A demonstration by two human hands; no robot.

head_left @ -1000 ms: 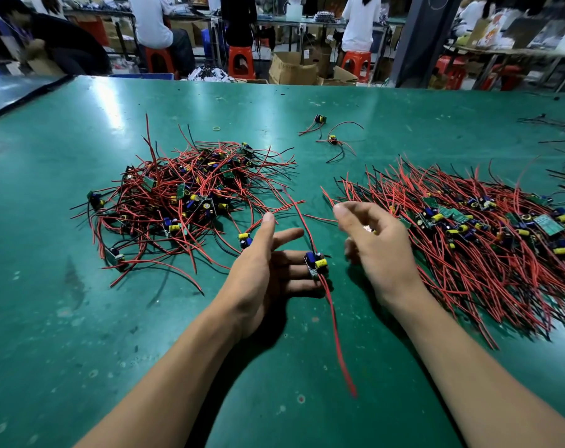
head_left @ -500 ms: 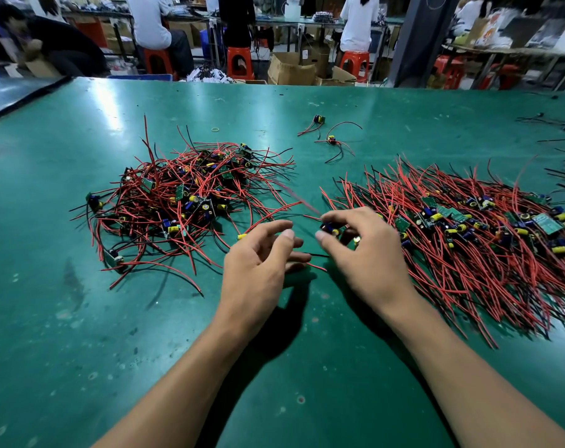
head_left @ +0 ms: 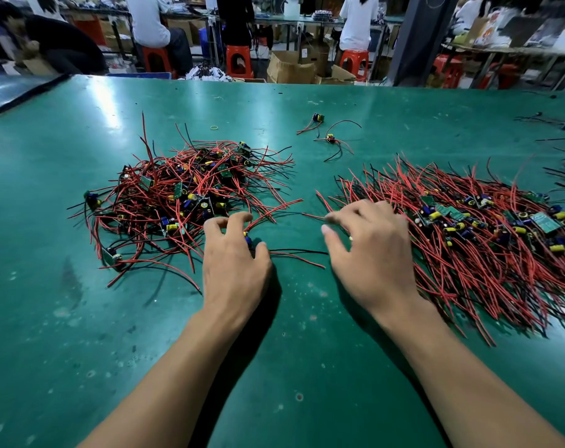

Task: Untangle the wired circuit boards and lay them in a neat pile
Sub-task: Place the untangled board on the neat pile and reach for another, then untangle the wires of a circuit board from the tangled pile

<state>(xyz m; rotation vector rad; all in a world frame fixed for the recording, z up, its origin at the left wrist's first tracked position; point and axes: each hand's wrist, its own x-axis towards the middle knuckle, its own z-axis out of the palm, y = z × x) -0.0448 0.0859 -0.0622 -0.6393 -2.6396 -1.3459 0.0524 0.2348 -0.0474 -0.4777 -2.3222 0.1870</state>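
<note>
Head view. At the near edge of the tangled heap (head_left: 184, 195), one wired board (head_left: 248, 241) gripped under the curled left hand (head_left: 235, 263), likely to draw it free. Over the combed pile (head_left: 484, 240), right hand (head_left: 371, 253) blurred, fingers spread; grip impossible to tell.

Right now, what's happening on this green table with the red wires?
A person sorts wired boards on the green table. The left hand grips a small board with a blue capacitor at the edge of the tangled heap of red-and-black-wired boards; its leads trail rightward. The right hand is open at the neater combed-out pile.
</note>
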